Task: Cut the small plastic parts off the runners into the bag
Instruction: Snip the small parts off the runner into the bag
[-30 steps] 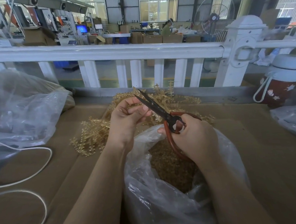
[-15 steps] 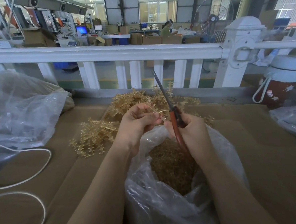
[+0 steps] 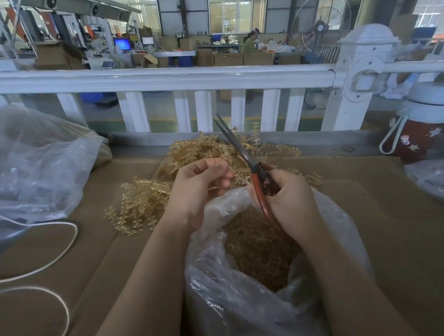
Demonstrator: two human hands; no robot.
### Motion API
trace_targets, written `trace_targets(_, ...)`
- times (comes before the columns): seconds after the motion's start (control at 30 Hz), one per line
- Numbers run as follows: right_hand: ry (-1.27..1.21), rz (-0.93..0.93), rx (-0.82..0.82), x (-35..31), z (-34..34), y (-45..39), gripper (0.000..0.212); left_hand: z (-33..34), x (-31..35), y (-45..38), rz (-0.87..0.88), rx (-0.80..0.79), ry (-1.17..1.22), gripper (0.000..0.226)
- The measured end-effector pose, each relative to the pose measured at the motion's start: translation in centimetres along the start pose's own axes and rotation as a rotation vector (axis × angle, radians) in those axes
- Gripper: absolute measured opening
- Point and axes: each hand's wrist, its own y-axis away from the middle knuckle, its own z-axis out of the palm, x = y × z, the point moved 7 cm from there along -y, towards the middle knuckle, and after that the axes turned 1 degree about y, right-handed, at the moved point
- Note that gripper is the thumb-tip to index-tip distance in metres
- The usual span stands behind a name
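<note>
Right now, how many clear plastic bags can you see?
3: an open bag below the hands, holding cut parts; a big one at far left; another at the right edge, partly out of view.

The bag (image 3: 250,309) sits front-center on the desk (image 3: 374,210), runner pile (image 3: 145,201) behind-left, bottle (image 3: 421,129) far right.

Head view, down over hands (image 3: 243,192)

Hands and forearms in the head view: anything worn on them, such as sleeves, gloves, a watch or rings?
Nothing worn shows. The left hand and right hand are bare, without gloves, and both forearms are uncovered down to the frame's bottom edge. No sleeve, watch, bracelet or ring is visible on the sides facing the camera.
</note>
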Motion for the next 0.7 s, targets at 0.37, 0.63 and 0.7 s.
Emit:
trace_targets(0.37, 0.324, -0.114, -0.015, -0.7, 0.4, 0.6, 0.065, 0.1, 0.2, 0.1, 0.023, -0.017, 0.120, 0.040)
trace_targets(0.63, 0.390, -0.169, 0.053, -1.4, -0.1, 0.8, 0.070, 0.5, 0.2, -0.1, 0.040, -0.086, 0.085, 0.038)
trace_targets(0.7, 0.375, -0.177, 0.056, -1.5, -0.1, 0.9, 0.071, 0.6, 0.2, 0.0, 0.038, -0.108, 0.097, 0.044)
